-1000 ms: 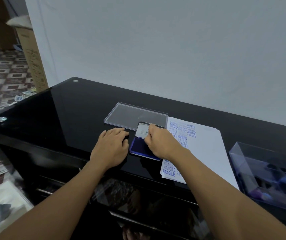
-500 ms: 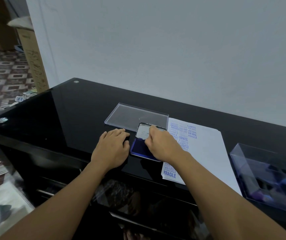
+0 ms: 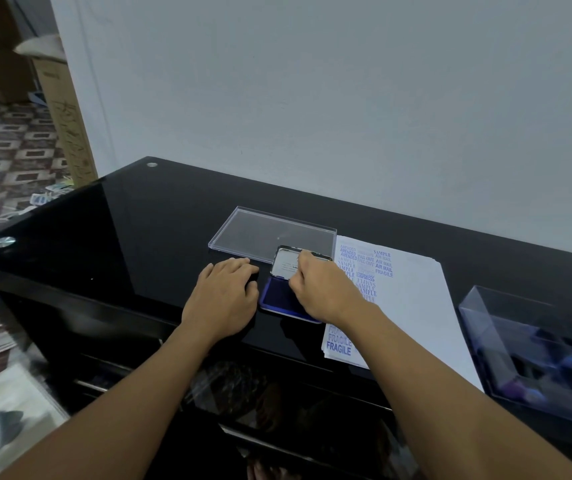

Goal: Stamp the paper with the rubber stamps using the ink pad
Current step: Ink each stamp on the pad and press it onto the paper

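Head view: left hand (image 3: 224,299) lies flat on the black counter (image 3: 139,230), fingers straight and slightly spread, holding nothing, just left of the ink pad (image 3: 276,301). Right hand (image 3: 319,289) sits over the pad, fingers curled and bunched downward, fingertips up by the raised hinged lid (image 3: 286,266). Whatever it pinches is hidden under the hand, so cannot tell if it holds a stamp. Blue pad surface shows left of the right hand. Paper (image 3: 412,299) lies just right of the pad, printed with blue words like SAMPLE, AIR MAIL and FRAGILE. Clear flat cover (image 3: 270,233) lies behind the pad. Clear box (image 3: 537,348) stands at far right, its contents too blurred to name.
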A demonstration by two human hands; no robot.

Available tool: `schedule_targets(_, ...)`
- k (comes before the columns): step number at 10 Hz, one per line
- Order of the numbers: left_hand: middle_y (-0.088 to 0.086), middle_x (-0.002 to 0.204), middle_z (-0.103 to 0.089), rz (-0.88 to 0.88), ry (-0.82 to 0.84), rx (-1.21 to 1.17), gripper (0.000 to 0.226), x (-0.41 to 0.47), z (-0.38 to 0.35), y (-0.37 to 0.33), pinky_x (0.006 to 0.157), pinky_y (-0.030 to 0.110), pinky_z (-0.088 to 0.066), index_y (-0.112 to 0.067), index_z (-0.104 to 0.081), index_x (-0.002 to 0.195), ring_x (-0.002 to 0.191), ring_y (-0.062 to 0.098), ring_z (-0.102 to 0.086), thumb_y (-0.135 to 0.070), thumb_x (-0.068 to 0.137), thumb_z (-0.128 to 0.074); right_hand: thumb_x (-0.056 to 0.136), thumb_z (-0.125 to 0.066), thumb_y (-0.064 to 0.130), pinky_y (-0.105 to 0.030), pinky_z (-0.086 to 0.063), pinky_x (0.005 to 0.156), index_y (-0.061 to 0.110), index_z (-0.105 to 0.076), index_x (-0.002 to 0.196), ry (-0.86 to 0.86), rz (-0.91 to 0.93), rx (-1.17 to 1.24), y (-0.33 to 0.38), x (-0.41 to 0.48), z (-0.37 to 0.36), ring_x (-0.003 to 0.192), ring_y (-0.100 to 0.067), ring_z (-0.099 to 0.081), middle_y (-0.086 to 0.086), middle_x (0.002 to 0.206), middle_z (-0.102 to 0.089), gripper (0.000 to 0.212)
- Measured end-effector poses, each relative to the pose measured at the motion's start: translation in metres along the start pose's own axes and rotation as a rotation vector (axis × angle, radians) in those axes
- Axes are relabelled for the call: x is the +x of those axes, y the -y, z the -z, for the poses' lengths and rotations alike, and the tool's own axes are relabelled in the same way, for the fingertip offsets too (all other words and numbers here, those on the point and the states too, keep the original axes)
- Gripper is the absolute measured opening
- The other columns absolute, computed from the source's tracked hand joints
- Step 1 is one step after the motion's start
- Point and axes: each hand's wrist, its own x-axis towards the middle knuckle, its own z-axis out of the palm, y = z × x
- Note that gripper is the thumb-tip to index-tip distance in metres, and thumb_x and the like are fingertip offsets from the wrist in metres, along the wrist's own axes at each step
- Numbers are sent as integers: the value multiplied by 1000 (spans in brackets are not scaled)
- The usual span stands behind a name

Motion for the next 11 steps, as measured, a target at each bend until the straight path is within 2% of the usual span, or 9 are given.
schedule_targets(1, -7, 153, -42, 2, -3, -6, 40, 0, 0, 0, 122, 41, -17, -26, -51, 140, 143, 12, -33, -32, 102, -38, 102, -37, 25, -36, -36, 57, 14, -35, 90, -18, 18, -21, 0, -3, -2, 70, -34, -52, -12, 76, -54, 16)
schedule_targets(2, -7, 153, -42, 0, -1, -7, 40, 0, 0, 0, 122, 41, -18, -25, -52, 140, 143, 12, -33, -32, 102, -39, 102, -37, 25, -36, -31, 52, 14, -34, 92, -41, 28, -45, 2, -7, -4, 66, -33, -49, -11, 72, -51, 15)
schedule_targets(4, -6, 153, -43, 0, -1, -6, 41, 0, 0, -1, 121, 41, -18, -25, -52, 140, 143, 12, -34, -32, 102, -38, 101, -38, 22, -37, -36, 57, 12, -36, 91, -27, 15, -40, 2, -6, -4, 68, -36, -51, -12, 72, -52, 14)
schedule_targets(6, -7, 153, -42, 2, 4, -1, 41, 1, 0, -1, 122, 42, -18, -26, -51, 140, 143, 12, -34, -32, 102, -38, 101, -38, 25, -38, -41, 64, 14, -37, 90, 44, -15, -1, 1, 2, 3, 75, -33, -54, -16, 89, -58, 16)
schedule_targets(8, -7, 153, -42, 2, 3, -4, 40, 1, 0, 0, 122, 41, -17, -26, -51, 140, 143, 11, -33, -32, 102, -38, 101, -38, 26, -37, -39, 65, 13, -40, 92, 64, -34, 15, 2, 5, 6, 77, -31, -52, -15, 93, -57, 16)
schedule_targets(9, -7, 153, -42, 2, 2, -2, 40, 1, 0, 0, 122, 41, -17, -26, -51, 139, 143, 11, -33, -32, 102, -38, 101, -38, 27, -39, -45, 66, 14, -39, 90, 40, -27, 14, 1, 4, 3, 78, -33, -56, -17, 95, -61, 16)
schedule_targets(11, -7, 154, -41, -1, 12, -1, 41, 1, 1, 0, 122, 41, -17, -26, -50, 141, 144, 11, -32, -32, 102, -37, 100, -38, 25, -40, -43, 63, 14, -35, 88, -18, 4, -10, 2, -3, -2, 75, -36, -54, -13, 81, -55, 17)
